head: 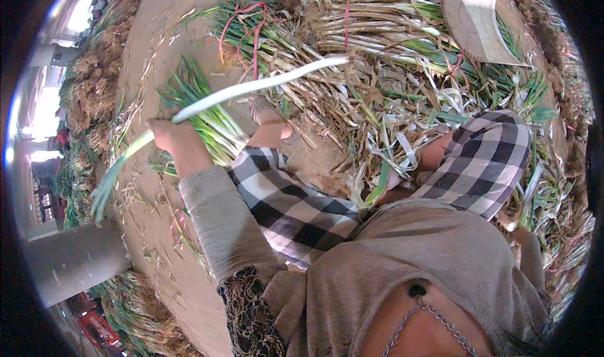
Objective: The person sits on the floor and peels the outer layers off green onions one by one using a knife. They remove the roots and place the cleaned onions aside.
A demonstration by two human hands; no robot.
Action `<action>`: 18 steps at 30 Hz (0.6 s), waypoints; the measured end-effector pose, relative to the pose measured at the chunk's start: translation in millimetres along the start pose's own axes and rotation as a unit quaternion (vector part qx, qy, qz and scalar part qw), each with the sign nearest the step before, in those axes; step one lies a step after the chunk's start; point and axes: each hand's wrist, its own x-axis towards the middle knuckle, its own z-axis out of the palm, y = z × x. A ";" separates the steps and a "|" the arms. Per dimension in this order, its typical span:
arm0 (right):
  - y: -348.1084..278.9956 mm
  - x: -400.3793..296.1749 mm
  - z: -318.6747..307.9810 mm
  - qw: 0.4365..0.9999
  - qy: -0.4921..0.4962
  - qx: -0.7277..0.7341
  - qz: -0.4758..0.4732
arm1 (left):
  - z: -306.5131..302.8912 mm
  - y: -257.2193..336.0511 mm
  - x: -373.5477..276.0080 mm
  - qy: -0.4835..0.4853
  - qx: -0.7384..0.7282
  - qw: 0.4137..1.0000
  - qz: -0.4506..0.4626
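Observation:
My left hand (167, 135) is closed around a long green onion (264, 83) near its leafy part. The clean white shank reaches across to the upper right, and the green leaves hang down to the left. Below it, a pile of cleaned green onions (217, 135) lies on the floor beside my leg, leaves pointing away. At the far right my right hand (518, 232) is low beside my knee, among stalks and peelings. Most of its fingers are hidden, so I cannot tell whether it grips anything. Stripped skins and leaves (391, 154) lie between my legs.
Unpeeled onions (302, 69) and a bundle tied with pink strips (377, 31) lie in front. A pale curved panel (476, 21) rests at the upper right. More onions are stacked at left (89, 83), near a grey pillar (75, 262). Dirt floor (160, 243) runs between.

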 end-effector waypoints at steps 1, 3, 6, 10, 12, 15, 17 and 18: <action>-5.8 -3.6 9.0 1.000 -0.023 -0.011 0.015 | 7.5 7.0 -1.9 -0.032 0.010 0.999 0.023; -21.7 -10.7 13.7 0.998 -0.048 -0.028 0.032 | 15.7 34.2 -1.2 -0.065 0.004 0.997 0.032; -46.5 -14.1 -6.7 0.995 -0.056 -0.078 0.021 | -33.9 94.9 57.4 -0.082 0.186 0.965 0.165; -65.4 -32.3 -40.4 0.990 -0.008 -0.131 0.056 | -57.1 113.9 101.5 -0.096 0.056 0.994 0.012; -93.4 -36.9 -71.3 0.976 0.031 -0.209 0.047 | -71.4 115.9 97.1 0.050 0.152 0.987 -0.021; -93.1 9.9 -128.4 0.883 0.112 -0.456 -0.019 | -144.6 60.3 172.9 0.024 0.551 0.833 0.037; -67.5 64.7 -165.2 0.846 0.322 -0.074 -0.418 | -105.0 40.9 125.2 -0.013 0.504 0.859 0.087; -97.5 69.9 -183.3 0.833 0.373 -0.022 -0.408 | -80.1 35.9 102.3 -0.059 0.480 0.864 0.137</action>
